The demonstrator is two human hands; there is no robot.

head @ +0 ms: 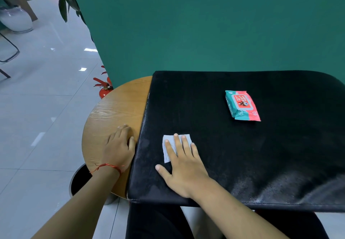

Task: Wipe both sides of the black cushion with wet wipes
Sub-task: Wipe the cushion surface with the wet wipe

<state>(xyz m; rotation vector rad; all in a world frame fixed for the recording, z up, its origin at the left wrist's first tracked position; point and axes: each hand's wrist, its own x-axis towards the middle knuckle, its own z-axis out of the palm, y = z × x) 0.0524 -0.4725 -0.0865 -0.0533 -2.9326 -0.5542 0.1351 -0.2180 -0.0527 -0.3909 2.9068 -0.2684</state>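
Cushion (242, 154) carries one wipe (166, 157) and one pack (242, 106)

Wet wipes pack (242, 105) lay on the black cushion (280, 145). One legible mark: the number "80", printed white on the pack's red corner, read upside down. Label text on the red flap was too blurred to read.

The head-worn view looks forward and down, close above the black cushion (242, 154), facing a green wall (205, 24).
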